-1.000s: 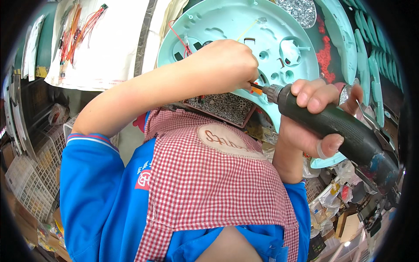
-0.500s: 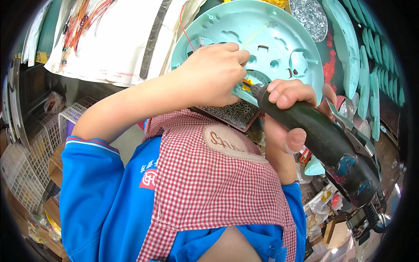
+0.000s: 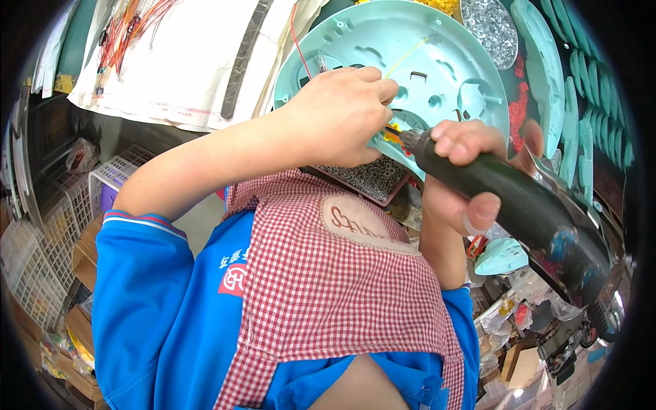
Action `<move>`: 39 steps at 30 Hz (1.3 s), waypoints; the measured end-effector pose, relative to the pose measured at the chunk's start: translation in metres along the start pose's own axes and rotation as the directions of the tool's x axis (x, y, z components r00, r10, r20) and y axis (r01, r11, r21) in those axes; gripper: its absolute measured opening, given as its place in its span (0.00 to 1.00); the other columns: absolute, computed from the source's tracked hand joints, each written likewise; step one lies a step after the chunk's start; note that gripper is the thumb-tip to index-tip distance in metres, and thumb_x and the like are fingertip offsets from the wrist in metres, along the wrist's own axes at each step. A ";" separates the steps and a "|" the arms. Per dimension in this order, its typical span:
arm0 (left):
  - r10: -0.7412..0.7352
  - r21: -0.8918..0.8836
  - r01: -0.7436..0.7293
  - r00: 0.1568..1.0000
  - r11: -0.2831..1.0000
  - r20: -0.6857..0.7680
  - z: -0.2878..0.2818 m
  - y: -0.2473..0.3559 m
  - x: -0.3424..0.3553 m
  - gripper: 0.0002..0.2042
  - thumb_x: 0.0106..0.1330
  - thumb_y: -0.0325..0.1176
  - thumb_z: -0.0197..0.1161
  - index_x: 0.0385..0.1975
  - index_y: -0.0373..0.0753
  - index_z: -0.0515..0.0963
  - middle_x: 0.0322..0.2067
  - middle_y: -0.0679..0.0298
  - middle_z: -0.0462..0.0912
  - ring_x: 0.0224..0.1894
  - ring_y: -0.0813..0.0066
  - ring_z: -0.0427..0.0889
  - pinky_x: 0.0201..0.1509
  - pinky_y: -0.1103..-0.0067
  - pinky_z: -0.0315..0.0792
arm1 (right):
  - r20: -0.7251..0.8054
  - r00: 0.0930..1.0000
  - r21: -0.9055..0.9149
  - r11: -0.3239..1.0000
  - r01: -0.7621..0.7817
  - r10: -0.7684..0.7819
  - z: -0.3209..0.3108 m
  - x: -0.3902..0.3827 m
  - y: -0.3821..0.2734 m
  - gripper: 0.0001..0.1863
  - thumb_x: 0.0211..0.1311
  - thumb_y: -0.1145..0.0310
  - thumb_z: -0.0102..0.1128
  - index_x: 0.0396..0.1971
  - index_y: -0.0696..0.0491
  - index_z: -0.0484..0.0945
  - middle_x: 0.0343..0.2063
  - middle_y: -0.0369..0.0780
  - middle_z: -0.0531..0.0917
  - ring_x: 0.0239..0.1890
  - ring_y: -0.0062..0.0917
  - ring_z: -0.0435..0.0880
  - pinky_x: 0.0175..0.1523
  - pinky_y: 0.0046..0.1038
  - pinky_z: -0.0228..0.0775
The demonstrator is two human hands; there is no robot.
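My right hand [image 3: 471, 160] grips a thick black electric screwdriver [image 3: 519, 208], which slants from lower right up toward the left. Its bit points at a small yellow-orange part [image 3: 392, 134] in a round turquoise plastic shell [image 3: 342, 37]. Curled over the near left part of the shell, my left hand [image 3: 342, 116] has its fingertips beside the bit. What those closed fingers pinch is hidden. From behind the left hand a red wire [image 3: 301, 48] rises, and a thin yellow wire [image 3: 404, 61] runs across the shell.
A tray of small dark screws [image 3: 365, 174] sits between the shell and my apron. Beyond the shell is a bowl of silvery screws [image 3: 488, 34]. Red small parts [image 3: 519, 109] and more turquoise pieces [image 3: 570, 123] lie to the right. Wire bundles [image 3: 123, 37] rest on white sheeting at left.
The screwdriver and my right hand have shifted slightly right, and the tool's rear end has swung a little. The shell and my left hand have moved slightly right with it.
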State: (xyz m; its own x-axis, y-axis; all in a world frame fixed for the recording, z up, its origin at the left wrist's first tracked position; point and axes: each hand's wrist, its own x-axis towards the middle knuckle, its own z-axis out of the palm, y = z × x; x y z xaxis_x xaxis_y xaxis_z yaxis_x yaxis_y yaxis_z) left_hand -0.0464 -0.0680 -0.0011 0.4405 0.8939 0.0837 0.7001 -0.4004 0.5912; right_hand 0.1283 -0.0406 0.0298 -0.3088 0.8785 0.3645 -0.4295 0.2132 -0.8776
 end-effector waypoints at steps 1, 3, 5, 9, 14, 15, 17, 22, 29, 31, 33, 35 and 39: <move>0.004 0.000 -0.004 1.000 1.000 -0.006 0.000 0.000 0.000 0.16 0.41 0.37 0.71 0.31 0.37 0.82 0.35 0.65 0.75 0.42 0.68 0.75 0.45 0.73 0.75 | 0.003 1.000 0.018 0.999 0.027 -0.027 -0.003 0.000 0.001 0.52 0.51 0.49 0.73 0.63 0.60 0.48 0.28 0.42 0.78 0.32 0.30 0.79 0.45 0.35 0.75; 0.013 0.003 -0.013 1.000 1.000 -0.016 0.001 -0.001 0.001 0.16 0.41 0.37 0.71 0.31 0.38 0.82 0.36 0.65 0.75 0.42 0.68 0.75 0.45 0.73 0.75 | -0.106 0.994 -0.127 0.991 -0.036 0.023 0.004 -0.002 -0.005 0.51 0.50 0.48 0.73 0.62 0.59 0.50 0.28 0.43 0.78 0.32 0.31 0.79 0.42 0.36 0.76; -0.003 0.009 0.003 1.000 1.000 -0.004 0.002 -0.001 0.001 0.16 0.41 0.36 0.71 0.32 0.37 0.82 0.36 0.65 0.75 0.42 0.68 0.75 0.46 0.73 0.75 | -0.048 0.999 -0.068 0.997 -0.025 0.022 -0.002 -0.005 0.004 0.48 0.51 0.50 0.74 0.61 0.58 0.51 0.28 0.43 0.78 0.32 0.31 0.79 0.43 0.37 0.76; 0.008 0.006 -0.008 1.000 1.000 -0.009 0.001 -0.002 0.001 0.17 0.42 0.36 0.71 0.33 0.37 0.82 0.37 0.65 0.76 0.42 0.68 0.75 0.46 0.73 0.75 | 0.104 0.994 -0.046 0.999 -0.014 0.018 -0.009 -0.007 0.008 0.46 0.51 0.53 0.74 0.61 0.56 0.53 0.30 0.43 0.79 0.33 0.33 0.80 0.44 0.35 0.75; 0.013 -0.004 -0.013 1.000 1.000 -0.007 -0.003 -0.002 -0.004 0.17 0.43 0.37 0.71 0.34 0.37 0.83 0.38 0.64 0.76 0.43 0.68 0.75 0.46 0.73 0.74 | 0.000 1.000 -0.020 1.000 0.019 -0.019 -0.009 -0.001 0.003 0.53 0.52 0.45 0.70 0.65 0.59 0.48 0.30 0.42 0.79 0.32 0.28 0.80 0.42 0.31 0.75; 0.018 0.002 -0.018 1.000 1.000 -0.012 -0.003 -0.002 -0.005 0.17 0.44 0.38 0.71 0.34 0.37 0.83 0.39 0.64 0.76 0.43 0.68 0.75 0.46 0.73 0.74 | -0.008 1.000 -0.034 0.999 0.000 -0.001 -0.011 -0.003 0.003 0.52 0.52 0.44 0.70 0.64 0.60 0.49 0.29 0.42 0.79 0.31 0.28 0.80 0.42 0.32 0.75; 0.030 -0.015 -0.031 0.998 0.999 -0.049 -0.003 -0.003 -0.005 0.16 0.45 0.37 0.71 0.35 0.38 0.83 0.37 0.66 0.77 0.43 0.68 0.76 0.45 0.73 0.74 | -0.047 0.994 -0.136 0.986 -0.100 0.095 -0.009 -0.011 0.003 0.52 0.52 0.44 0.70 0.62 0.61 0.49 0.28 0.41 0.79 0.31 0.28 0.79 0.42 0.33 0.75; 0.072 0.025 -0.069 0.987 0.997 -0.142 -0.003 -0.001 -0.011 0.12 0.47 0.34 0.71 0.32 0.40 0.83 0.30 0.70 0.78 0.38 0.71 0.77 0.42 0.75 0.73 | 0.019 1.000 -0.009 1.000 0.016 -0.016 -0.014 -0.009 -0.009 0.52 0.51 0.38 0.67 0.64 0.55 0.51 0.28 0.39 0.77 0.31 0.28 0.78 0.43 0.36 0.73; 0.181 0.036 -0.178 0.940 0.983 -0.290 0.014 0.011 -0.011 0.08 0.43 0.33 0.71 0.24 0.43 0.81 0.28 0.72 0.78 0.34 0.74 0.76 0.38 0.78 0.72 | 0.006 0.997 0.126 0.989 0.078 -0.080 -0.018 -0.003 -0.033 0.50 0.53 0.36 0.64 0.68 0.48 0.52 0.28 0.37 0.76 0.29 0.27 0.76 0.39 0.32 0.72; 0.171 -0.053 -0.193 0.945 0.980 -0.279 0.013 0.014 -0.010 0.08 0.44 0.33 0.71 0.25 0.43 0.81 0.29 0.72 0.78 0.34 0.75 0.76 0.38 0.79 0.72 | 0.011 0.997 0.133 0.988 0.074 -0.076 -0.015 -0.004 -0.035 0.51 0.53 0.36 0.64 0.68 0.49 0.52 0.28 0.37 0.76 0.29 0.27 0.76 0.38 0.33 0.72; 0.141 -0.109 -0.177 0.952 0.978 -0.273 0.011 0.017 -0.011 0.09 0.45 0.32 0.71 0.27 0.43 0.82 0.30 0.72 0.79 0.35 0.74 0.77 0.39 0.78 0.73 | 0.035 0.996 0.140 0.987 0.080 -0.086 -0.015 -0.003 -0.035 0.49 0.54 0.37 0.63 0.67 0.49 0.54 0.28 0.36 0.75 0.29 0.26 0.75 0.39 0.33 0.71; 0.092 -0.131 -0.132 0.958 0.983 -0.270 0.008 0.020 -0.012 0.10 0.46 0.31 0.71 0.29 0.42 0.82 0.31 0.70 0.81 0.36 0.72 0.78 0.41 0.77 0.73 | 0.049 0.996 0.129 0.989 0.072 -0.079 -0.016 -0.005 -0.036 0.45 0.55 0.38 0.62 0.66 0.49 0.59 0.29 0.35 0.74 0.31 0.24 0.73 0.40 0.32 0.68; 0.036 0.130 0.012 0.932 0.991 -0.360 -0.015 0.000 0.000 0.13 0.49 0.30 0.70 0.37 0.40 0.82 0.38 0.63 0.83 0.40 0.62 0.79 0.46 0.68 0.73 | 0.019 0.991 0.016 0.991 0.130 -0.130 -0.037 -0.004 -0.038 0.41 0.58 0.40 0.58 0.65 0.51 0.61 0.29 0.36 0.74 0.32 0.25 0.73 0.41 0.33 0.67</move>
State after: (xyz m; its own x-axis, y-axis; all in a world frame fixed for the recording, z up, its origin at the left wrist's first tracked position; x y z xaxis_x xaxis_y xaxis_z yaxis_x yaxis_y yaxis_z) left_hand -0.0548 -0.0656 0.0110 0.2329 0.8917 0.3882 0.7725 -0.4121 0.4832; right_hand 0.1774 -0.0364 0.0505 -0.2666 0.8347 0.4819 -0.4795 0.3189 -0.8176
